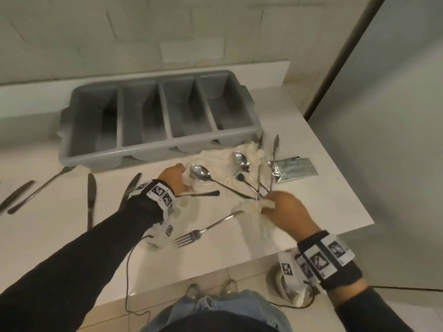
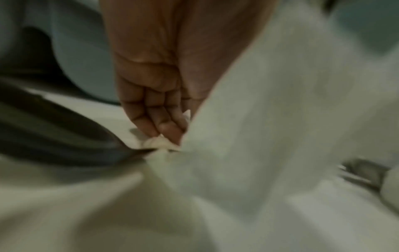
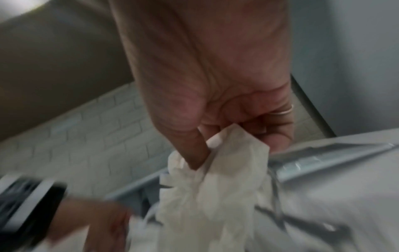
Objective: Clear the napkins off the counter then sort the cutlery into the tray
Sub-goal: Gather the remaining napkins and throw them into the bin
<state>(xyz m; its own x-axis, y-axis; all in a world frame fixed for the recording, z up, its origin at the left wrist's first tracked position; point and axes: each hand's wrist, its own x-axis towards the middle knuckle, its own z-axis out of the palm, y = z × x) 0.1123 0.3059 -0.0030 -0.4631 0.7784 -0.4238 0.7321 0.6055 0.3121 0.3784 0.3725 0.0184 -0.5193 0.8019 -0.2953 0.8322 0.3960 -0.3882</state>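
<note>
White crumpled napkins lie on the counter under a heap of cutlery: two spoons, a fork and two long handles. My left hand pinches the napkin's left edge beside the spoon. My right hand grips a bunched napkin at the front, thumb and fingers curled round it. A grey four-compartment tray stands behind, with nothing visible in it.
Knives and another utensil lie on the counter at the left. A loose fork lies near the front edge. A silver foil packet lies right of the napkins. The counter's right edge drops off beside it.
</note>
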